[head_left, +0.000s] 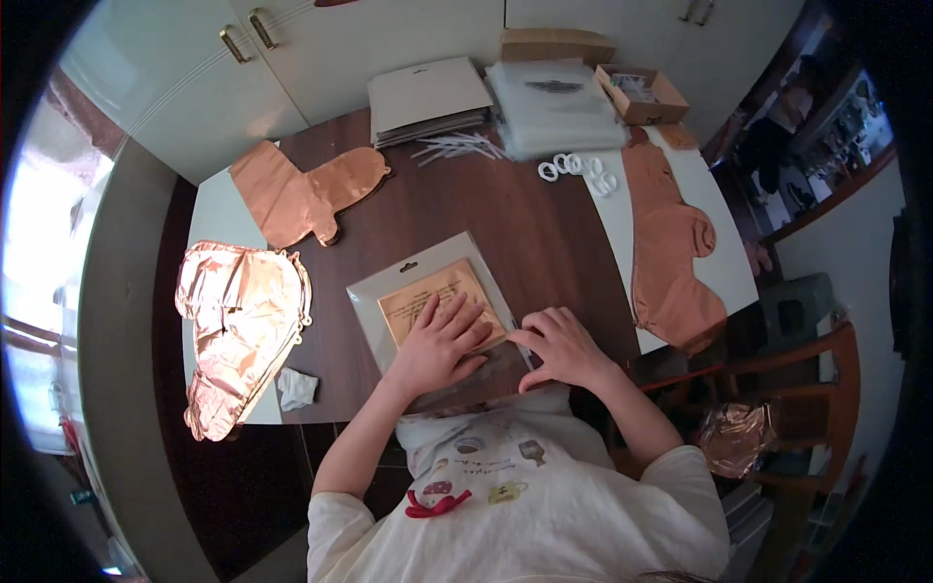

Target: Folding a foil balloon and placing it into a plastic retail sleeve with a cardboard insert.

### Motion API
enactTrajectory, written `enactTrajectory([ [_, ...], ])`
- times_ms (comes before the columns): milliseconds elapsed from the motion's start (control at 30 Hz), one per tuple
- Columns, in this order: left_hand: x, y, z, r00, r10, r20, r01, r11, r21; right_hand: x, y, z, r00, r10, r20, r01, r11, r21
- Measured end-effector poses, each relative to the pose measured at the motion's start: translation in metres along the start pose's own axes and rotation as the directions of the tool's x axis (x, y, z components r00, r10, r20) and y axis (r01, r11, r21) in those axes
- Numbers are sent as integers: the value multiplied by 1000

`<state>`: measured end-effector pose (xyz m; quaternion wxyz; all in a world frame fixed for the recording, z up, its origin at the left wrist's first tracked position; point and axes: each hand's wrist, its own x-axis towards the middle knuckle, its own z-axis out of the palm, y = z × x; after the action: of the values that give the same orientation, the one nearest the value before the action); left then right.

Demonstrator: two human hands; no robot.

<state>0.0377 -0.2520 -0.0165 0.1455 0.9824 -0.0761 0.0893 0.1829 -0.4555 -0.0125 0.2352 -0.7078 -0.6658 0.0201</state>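
In front of me a clear plastic bag with a grey backing card lies at a slant on the table. A flat copper-coloured folded foil piece with dark print rests on the card. My left hand lies palm down over the foil piece, fingers stretched out and spread. At the bag's lower right edge is my right hand, its thumb and index finger apart and the index fingertip at the corner of the foil piece. Whether the foil piece is inside the bag I cannot tell.
Flat copper foil balloons lie at left, far left and right. Along the back stand grey cards, clear bags and an open cardboard box. White straws, white ribbon rings and crumpled white tissue lie about.
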Motion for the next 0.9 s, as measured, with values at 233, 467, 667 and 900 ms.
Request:
enactTrajectory([
  [233,1,0,-2,999,19,30,-19,1000,3,21,5,11,1000,28,-13,-28,999,-15],
  [467,-2,-1,-1,998,29,52,-29,999,12,27,12,-1,1000,-7,17,7,1000,28],
  [667,-2,0,-3,997,58,45,-58,998,13,25,21,1,992,-118,55,116,993,32],
  [900,-8,0,-6,999,40,14,-41,999,21,28,18,7,988,-139,-69,141,990,11],
])
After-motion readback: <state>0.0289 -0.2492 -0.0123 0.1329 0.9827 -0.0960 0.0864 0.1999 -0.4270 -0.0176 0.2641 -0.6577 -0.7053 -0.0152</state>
